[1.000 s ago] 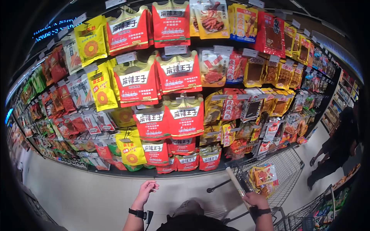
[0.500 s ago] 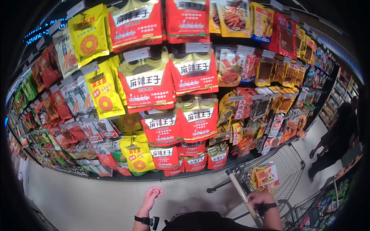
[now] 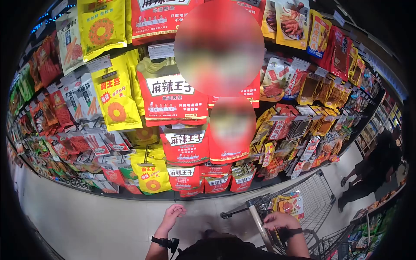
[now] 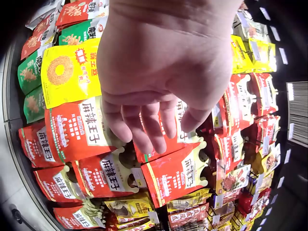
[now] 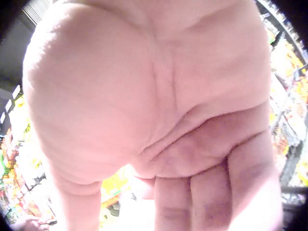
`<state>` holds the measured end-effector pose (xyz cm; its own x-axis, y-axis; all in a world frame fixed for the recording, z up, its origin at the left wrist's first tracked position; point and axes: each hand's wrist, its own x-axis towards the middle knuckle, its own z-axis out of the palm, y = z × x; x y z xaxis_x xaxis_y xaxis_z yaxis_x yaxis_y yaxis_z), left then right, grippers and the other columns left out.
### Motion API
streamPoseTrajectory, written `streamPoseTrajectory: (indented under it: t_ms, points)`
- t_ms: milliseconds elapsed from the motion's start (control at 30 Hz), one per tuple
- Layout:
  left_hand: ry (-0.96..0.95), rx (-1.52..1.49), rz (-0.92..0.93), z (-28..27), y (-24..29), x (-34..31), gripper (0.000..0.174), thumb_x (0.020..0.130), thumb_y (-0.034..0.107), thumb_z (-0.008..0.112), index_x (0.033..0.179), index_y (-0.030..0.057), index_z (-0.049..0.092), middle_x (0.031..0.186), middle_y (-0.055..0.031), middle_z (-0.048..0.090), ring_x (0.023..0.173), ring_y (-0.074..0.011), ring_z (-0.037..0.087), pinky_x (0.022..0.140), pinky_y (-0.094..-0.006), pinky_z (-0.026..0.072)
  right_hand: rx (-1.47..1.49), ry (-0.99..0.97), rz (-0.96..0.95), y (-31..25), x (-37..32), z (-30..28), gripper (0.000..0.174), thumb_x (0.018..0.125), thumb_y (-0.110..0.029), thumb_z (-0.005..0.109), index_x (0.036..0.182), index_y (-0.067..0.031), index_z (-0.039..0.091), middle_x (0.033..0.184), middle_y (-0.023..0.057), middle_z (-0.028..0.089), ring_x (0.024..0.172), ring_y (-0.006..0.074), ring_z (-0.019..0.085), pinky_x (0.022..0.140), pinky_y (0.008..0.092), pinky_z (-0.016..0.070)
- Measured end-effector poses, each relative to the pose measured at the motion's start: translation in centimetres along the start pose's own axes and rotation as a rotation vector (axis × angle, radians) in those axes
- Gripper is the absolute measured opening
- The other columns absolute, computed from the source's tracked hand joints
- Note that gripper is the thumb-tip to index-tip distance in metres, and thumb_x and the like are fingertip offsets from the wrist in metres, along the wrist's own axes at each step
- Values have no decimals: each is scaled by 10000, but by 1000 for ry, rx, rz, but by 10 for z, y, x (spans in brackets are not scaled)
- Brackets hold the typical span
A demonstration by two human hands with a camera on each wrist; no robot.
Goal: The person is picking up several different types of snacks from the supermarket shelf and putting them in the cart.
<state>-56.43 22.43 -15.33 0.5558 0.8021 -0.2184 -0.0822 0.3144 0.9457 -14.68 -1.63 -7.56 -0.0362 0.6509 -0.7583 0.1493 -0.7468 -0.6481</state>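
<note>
My left hand point(image 3: 171, 216) hangs in front of the snack rack, fingers loosely bent and holding nothing. In the left wrist view that hand point(image 4: 166, 62) has relaxed fingers, with red packets point(image 4: 79, 130) beyond them. My right hand point(image 3: 281, 221) is beside the pale handle point(image 3: 258, 223) of a wire cart; whether it touches the handle is unclear. Across the right wrist view, the bare palm point(image 5: 154, 96) shows loosely extended fingers and no held object. Packets point(image 3: 290, 206) lie in the cart. Red packets point(image 3: 175, 97) and yellow packets point(image 3: 115, 102) hang ahead.
Rows of hanging snacks point(image 3: 82, 102) fill the rack to both sides. A person in dark clothes point(image 3: 375, 173) is at the right, near another wire basket or cart point(image 3: 336, 242). Pale floor point(image 3: 104, 221) lies below the rack. Round blurs cover some central packets.
The rack looks larger, and its upper rows have shifted upward. The right hand's fingers have loosened from around the cart handle. The left hand remains low, with its fingers still loosely bent.
</note>
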Motion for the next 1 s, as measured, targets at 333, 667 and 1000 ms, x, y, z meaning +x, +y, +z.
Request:
streamPoseTrajectory:
  t_ms: [333, 667, 1000]
  points:
    - [-36, 146, 15, 30, 39, 23, 175, 899, 139, 493, 1043, 49, 536, 947, -58, 620, 840, -123, 578, 722, -251, 437, -132, 675, -1273, -244, 48, -97, 164, 767, -92, 640, 902, -49, 557, 834, -28, 527, 720, 46, 446, 616, 202, 356]
    - [-24, 221, -18, 41, 46, 35, 166, 908, 163, 484, 1036, 65, 524, 949, -59, 617, 869, -129, 577, 748, -257, 436, 221, 832, -1145, -363, 125, -179, 666, 783, -284, 684, 1267, 18, 340, 1093, 130, 514, 957, 163, 530, 781, 259, 438]
    - [53, 243, -5, 20, 59, 39, 178, 901, 173, 510, 1041, 66, 535, 952, -34, 624, 854, -105, 568, 731, -243, 415, 299, 415, -1209, -369, 117, -154, 368, 762, -153, 705, 1053, 7, 548, 910, 67, 641, 806, 95, 599, 727, 239, 468]
